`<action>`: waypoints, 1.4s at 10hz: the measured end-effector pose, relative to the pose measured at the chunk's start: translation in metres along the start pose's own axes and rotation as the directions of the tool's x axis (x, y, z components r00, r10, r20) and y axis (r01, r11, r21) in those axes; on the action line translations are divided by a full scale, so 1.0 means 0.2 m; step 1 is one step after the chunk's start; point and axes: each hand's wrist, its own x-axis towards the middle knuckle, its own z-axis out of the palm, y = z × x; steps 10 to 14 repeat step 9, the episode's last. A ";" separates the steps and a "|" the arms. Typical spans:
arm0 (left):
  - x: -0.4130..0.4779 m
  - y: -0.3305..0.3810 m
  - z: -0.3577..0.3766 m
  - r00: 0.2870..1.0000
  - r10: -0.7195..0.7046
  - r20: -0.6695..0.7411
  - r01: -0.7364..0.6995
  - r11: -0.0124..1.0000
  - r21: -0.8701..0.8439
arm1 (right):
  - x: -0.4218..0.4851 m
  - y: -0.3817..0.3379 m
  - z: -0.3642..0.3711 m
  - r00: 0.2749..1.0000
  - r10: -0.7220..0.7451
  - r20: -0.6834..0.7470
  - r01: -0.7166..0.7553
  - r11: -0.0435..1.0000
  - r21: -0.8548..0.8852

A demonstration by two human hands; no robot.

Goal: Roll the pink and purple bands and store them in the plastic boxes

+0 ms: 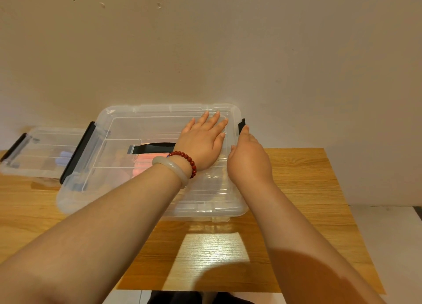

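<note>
A large clear plastic box [127,130] with its lid on stands on the wooden table. Pink rolled bands [142,165] show faintly through the lid, under a black handle [155,149]. My left hand [203,141] lies flat on the right part of the lid, fingers straight. My right hand [247,157] is at the box's right edge, its fingertips at the black right latch [241,125], which stands raised. The black left latch [77,153] is folded down. A smaller clear box [34,153] at the far left holds purple bands [65,157].
The wooden table [308,189] ends at the right around the wall's base, with white floor beyond. A beige wall rises right behind the boxes. A bright light patch lies on the table in front of the large box.
</note>
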 end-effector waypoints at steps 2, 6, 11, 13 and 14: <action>0.00 0.00 0.00 1.000 0.004 -0.002 -0.004 1.000 -0.003 | 0.00 0.00 0.02 1.000 0.006 -0.017 -0.006 1.000 -0.001; -0.02 -0.05 -0.08 1.000 0.028 0.006 -0.027 0.993 -0.113 | 0.00 -0.11 0.02 1.000 0.014 -0.014 -0.017 0.977 -0.210; -0.07 -0.34 -0.26 0.997 0.001 -0.082 -0.010 0.994 -0.108 | 0.06 -0.44 0.07 0.997 -0.072 -0.031 0.063 0.967 -0.248; -0.07 -0.34 -0.26 0.997 0.001 -0.082 -0.010 0.994 -0.108 | 0.06 -0.44 0.07 0.997 -0.072 -0.031 0.063 0.967 -0.248; -0.07 -0.34 -0.26 0.997 0.001 -0.082 -0.010 0.994 -0.108 | 0.06 -0.44 0.07 0.997 -0.072 -0.031 0.063 0.967 -0.248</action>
